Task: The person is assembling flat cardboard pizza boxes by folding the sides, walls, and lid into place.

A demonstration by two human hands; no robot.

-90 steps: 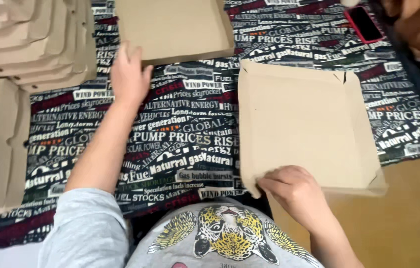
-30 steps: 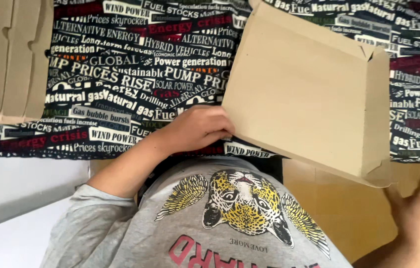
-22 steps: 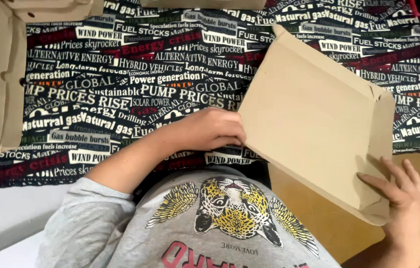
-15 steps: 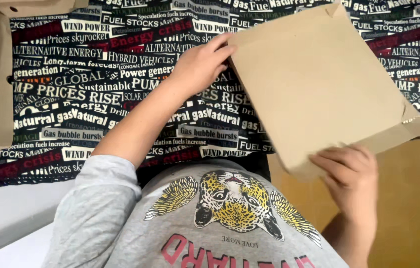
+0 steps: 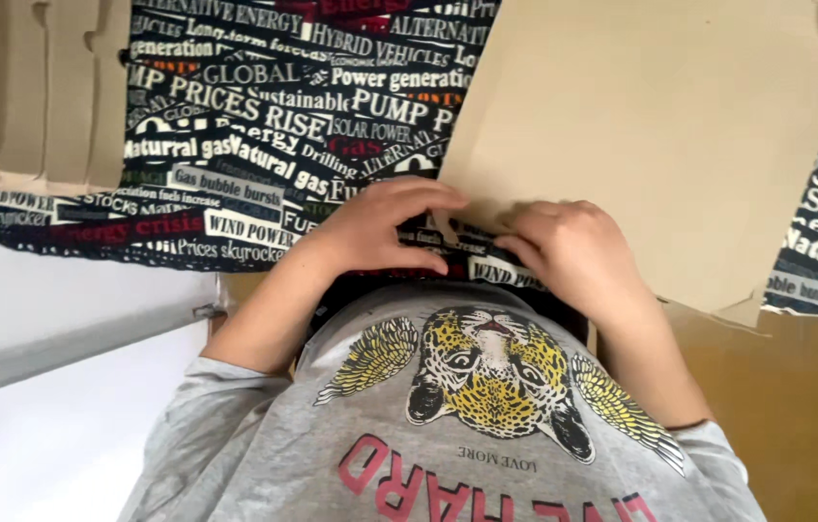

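A black cloth (image 5: pixel 264 126) printed with white and red lettering covers the table, its upper and right parts cut off by the frame. On it lies a flat brown cardboard sheet (image 5: pixel 660 145), tilted, its top and upper right corner out of view and a small flap showing at its lower right edge. A stack of cardboard pieces (image 5: pixel 32 92) sits at the far left, well apart, with open cloth between. The left hand (image 5: pixel 380 227) and right hand (image 5: pixel 578 251) meet at the sheet's near left corner, fingers curled and pinching its edge; the fingertips partly hide the corner, so the fold there is hard to make out. Bare wood (image 5: pixel 796 416) shows below the sheet's near edge.
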